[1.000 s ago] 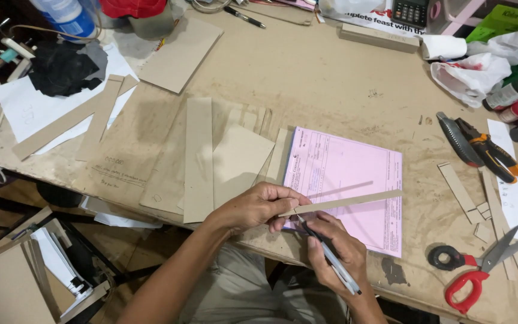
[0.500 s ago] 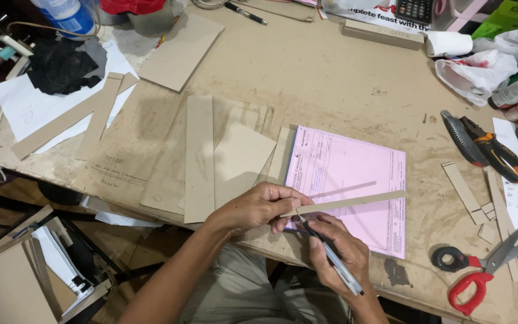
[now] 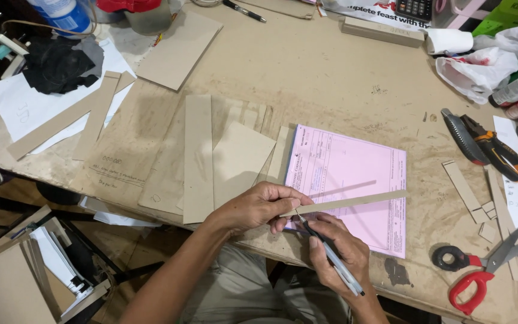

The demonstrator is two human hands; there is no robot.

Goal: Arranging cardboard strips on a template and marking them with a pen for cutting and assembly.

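Hands barely shifted, left hand (image 3: 259, 210) pinching cardboard strip (image 3: 346, 203), right hand (image 3: 337, 246) gripping pen (image 3: 331, 257) at table edge (image 3: 259, 237)

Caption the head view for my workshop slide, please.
Left hand steadies a thin cardboard strip over a pink form pad while the right hand marks it with a pen.

I see two bare forearms, no sleeves, watch or rings on my left hand (image 3: 258, 208) or right hand (image 3: 337, 249); khaki-grey cloth trousers (image 3: 235, 288) below.
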